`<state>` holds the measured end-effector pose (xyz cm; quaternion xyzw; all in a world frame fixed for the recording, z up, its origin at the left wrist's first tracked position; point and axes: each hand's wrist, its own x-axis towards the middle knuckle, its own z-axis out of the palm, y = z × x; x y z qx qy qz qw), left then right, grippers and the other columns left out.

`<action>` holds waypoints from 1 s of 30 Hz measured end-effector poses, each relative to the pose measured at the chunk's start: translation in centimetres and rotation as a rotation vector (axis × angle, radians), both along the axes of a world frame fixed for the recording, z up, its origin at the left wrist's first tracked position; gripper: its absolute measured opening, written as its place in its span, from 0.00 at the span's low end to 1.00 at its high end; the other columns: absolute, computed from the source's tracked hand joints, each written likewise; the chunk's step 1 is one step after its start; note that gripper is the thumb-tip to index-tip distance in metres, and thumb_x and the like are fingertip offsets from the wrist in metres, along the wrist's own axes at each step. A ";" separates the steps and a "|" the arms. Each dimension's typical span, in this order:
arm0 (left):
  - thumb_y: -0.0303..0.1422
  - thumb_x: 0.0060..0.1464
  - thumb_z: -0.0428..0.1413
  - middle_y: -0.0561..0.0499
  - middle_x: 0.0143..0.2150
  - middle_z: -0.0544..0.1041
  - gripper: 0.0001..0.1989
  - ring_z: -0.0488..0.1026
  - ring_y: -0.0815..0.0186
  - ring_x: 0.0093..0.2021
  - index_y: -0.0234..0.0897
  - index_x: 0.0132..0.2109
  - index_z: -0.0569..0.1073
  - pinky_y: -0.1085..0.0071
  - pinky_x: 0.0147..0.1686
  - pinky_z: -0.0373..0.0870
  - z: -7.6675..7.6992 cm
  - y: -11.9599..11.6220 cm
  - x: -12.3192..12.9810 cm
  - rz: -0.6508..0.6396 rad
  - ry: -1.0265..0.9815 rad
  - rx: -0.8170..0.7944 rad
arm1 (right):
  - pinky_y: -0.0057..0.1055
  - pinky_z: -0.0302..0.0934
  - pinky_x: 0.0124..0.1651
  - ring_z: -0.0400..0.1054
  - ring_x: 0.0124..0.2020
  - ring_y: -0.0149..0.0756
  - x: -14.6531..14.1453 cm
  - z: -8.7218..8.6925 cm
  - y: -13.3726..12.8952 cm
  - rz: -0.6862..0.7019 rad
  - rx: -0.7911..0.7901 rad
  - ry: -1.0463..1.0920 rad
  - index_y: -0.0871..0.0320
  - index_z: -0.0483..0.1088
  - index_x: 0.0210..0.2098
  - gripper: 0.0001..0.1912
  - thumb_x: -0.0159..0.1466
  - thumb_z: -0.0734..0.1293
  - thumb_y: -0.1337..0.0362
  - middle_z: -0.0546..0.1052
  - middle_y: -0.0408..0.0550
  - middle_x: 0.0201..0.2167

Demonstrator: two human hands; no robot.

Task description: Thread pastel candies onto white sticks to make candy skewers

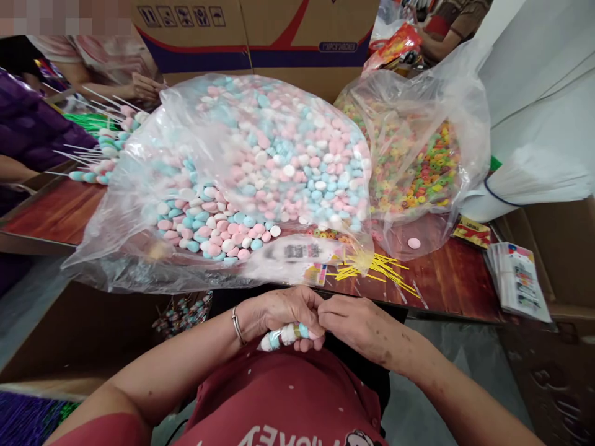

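Observation:
My left hand (pixel 295 310) is wrapped round a wrapped candy skewer (pixel 283 335), a row of white, blue and pink sweets in clear film. Against its right end, my right hand (pixel 351 322) has its fingers pinched together, touching my left fingers; what lies between them is hidden. Just beyond my hands, yellow twist ties (pixel 383 267) lie scattered at the table edge. A large clear bag (pixel 223 155) of pink, white and blue sweets spreads over the table, its mouth towards me. Behind the ties stands a second bag (pixel 418 167) of small coloured rings.
A cardboard box (pixel 260 37) stands at the back. Skewers of sweets (pixel 100 161) lie at the left, near another person's hand (pixel 146 87). Printed packets (pixel 519 279) and a container of white sticks (pixel 506 192) sit at the right. An open carton (pixel 106 334) below left holds finished-looking skewers.

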<state>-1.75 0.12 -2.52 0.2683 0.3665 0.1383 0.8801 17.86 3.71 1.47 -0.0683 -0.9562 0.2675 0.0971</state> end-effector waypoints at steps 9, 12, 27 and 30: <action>0.20 0.43 0.53 0.50 0.22 0.74 0.07 0.69 0.65 0.22 0.36 0.27 0.72 0.71 0.24 0.66 2.1 -1.4 2.5 0.338 0.715 0.962 | 0.32 0.56 0.26 0.63 0.29 0.38 -1.9 -0.9 -3.4 -0.544 0.597 -0.076 0.60 0.69 0.35 0.13 0.64 0.56 0.77 0.71 0.51 0.28; 0.20 0.52 0.51 0.44 0.29 0.76 0.09 0.72 0.61 0.28 0.36 0.33 0.74 0.66 0.31 0.70 2.0 -1.3 3.5 0.582 0.970 1.411 | 0.31 0.56 0.26 0.63 0.28 0.37 -2.5 -1.7 -1.9 -0.778 0.536 0.073 0.58 0.67 0.33 0.12 0.66 0.55 0.74 0.70 0.49 0.27; 0.55 0.58 0.47 0.43 0.37 0.82 0.27 0.75 0.50 0.44 0.44 0.37 0.83 0.56 0.45 0.71 5.5 -2.8 0.4 0.848 0.071 1.069 | 0.24 0.60 0.29 0.63 0.25 0.27 -4.8 0.4 -3.6 -0.807 -0.553 0.678 0.56 0.64 0.29 0.07 0.63 0.59 0.67 0.68 0.39 0.23; 0.51 0.58 0.51 0.42 0.29 0.81 0.23 0.74 0.51 0.38 0.42 0.30 0.83 0.55 0.46 0.70 5.7 -3.2 -1.3 0.567 0.133 1.169 | 0.24 0.60 0.30 0.63 0.25 0.28 -4.9 0.0 -3.1 -0.856 -0.487 0.687 0.55 0.64 0.29 0.07 0.64 0.59 0.66 0.68 0.40 0.24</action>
